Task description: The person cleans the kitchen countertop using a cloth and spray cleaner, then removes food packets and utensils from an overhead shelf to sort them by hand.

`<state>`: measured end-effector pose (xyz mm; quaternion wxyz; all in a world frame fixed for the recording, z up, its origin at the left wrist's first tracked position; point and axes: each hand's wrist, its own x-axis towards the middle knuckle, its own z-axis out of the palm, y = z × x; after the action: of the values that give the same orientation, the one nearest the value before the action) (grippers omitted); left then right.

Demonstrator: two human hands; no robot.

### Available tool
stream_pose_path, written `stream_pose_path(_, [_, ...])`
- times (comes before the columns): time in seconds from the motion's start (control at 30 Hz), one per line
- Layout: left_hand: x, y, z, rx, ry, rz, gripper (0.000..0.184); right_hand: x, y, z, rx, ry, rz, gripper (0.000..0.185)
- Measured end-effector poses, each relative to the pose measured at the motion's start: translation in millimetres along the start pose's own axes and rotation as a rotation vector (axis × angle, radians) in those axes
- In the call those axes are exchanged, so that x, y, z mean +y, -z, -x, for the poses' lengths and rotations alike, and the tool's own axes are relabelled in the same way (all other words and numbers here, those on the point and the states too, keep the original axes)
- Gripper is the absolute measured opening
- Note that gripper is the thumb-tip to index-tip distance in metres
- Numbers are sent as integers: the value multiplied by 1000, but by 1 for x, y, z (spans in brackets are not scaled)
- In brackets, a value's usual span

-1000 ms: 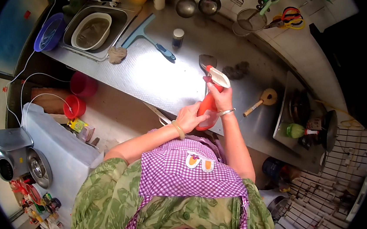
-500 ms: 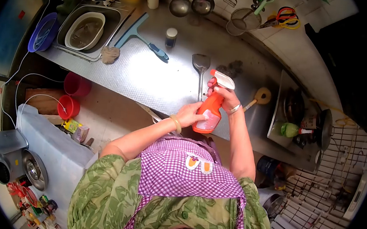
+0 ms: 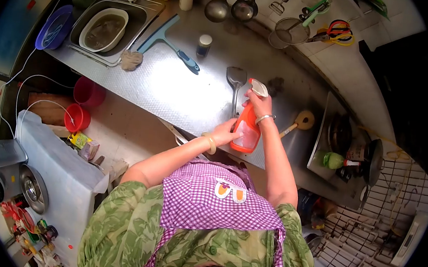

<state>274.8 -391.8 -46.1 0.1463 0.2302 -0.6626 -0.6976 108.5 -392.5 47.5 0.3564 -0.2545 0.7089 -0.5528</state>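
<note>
My right hand (image 3: 260,106) is wrapped round the neck of an orange spray bottle (image 3: 245,135) with a white and orange trigger head. Lower down, the fingers of my left hand (image 3: 224,133) press against the side of the same bottle, near its pale label. The bottle leans slightly, over the front part of the metal counter (image 3: 176,105). Just beyond my hands lies a metal spatula (image 3: 236,77), its handle partly hidden behind my left hand. A dark scouring pad (image 3: 277,83) rests behind the trigger head. To the right is a round-headed tool with a wooden handle (image 3: 304,120).
A blue squeegee (image 3: 163,40), a small white-capped jar (image 3: 204,45) and a crumpled cloth (image 3: 131,60) lie on the counter. The sink (image 3: 145,13) holds a white basin (image 3: 123,24). Ladles (image 3: 217,10) and a strainer (image 3: 290,31) hang along the wall. A raised metal stand (image 3: 320,138) is at right.
The bottle's trigger head has turned and the bottle stands more upright. My right hand has shifted slightly left with it. The whole view has shifted a little.
</note>
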Motion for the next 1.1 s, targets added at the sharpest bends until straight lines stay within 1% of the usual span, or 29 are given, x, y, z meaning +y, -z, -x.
stream_pose_path(0.03, [2, 3, 5, 13, -13, 11, 57, 2, 0, -6, 3, 16, 23, 27])
stream_pose_path(0.13, [6, 29, 29, -12, 256, 30, 56, 18, -2, -25, 18, 39, 115, 30])
stream_pose_path(0.2, [11, 48, 49, 51, 278, 38, 52, 33, -1, -41, 33, 23, 215, 32])
stream_pose_path(0.3, [2, 76, 80, 139, 339, 88, 46, 53, 8, -59, 81, 40, 230, 31])
stream_pose_path(0.4, [-21, 99, 113, 245, 429, 178, 39, 15, 3, -43, 50, -1, 48, 28])
stream_pose_path(0.47, [-38, 108, 134, 316, 483, 212, 36, 47, 16, -74, 64, 91, 161, 25])
stream_pose_path(0.53, [-48, 112, 150, 382, 524, 208, 33, 60, 17, -99, 82, 132, 254, 23])
stream_pose_path(0.57, [-52, 111, 156, 420, 505, 251, 30, 65, 16, -108, 93, 125, 291, 22])
stream_pose_path(0.63, [-48, 112, 163, 437, 532, 214, 30, 67, 16, -111, 119, 96, 334, 20])
stream_pose_path(0.77, [-48, 114, 167, 455, 533, 211, 29, 85, 27, -115, 158, 72, 309, 18])
stream_pose_path(0.83, [-50, 116, 167, 454, 540, 212, 29, 72, 31, -98, 110, 13, 157, 19])
stream_pose_path(0.9, [-55, 116, 167, 437, 563, 190, 28, 17, 19, -47, -2, -116, -110, 20])
stream_pose_path(0.93, [-58, 117, 167, 421, 559, 189, 28, 26, 20, -55, 6, -123, 1, 23])
stream_pose_path(1.0, [-62, 120, 169, 388, 548, 181, 28, 41, 21, -56, 45, -96, 1, 22])
stream_pose_path(1.1, [-68, 130, 178, 388, 549, 200, 27, 47, 62, -60, 249, 85, -75, 30])
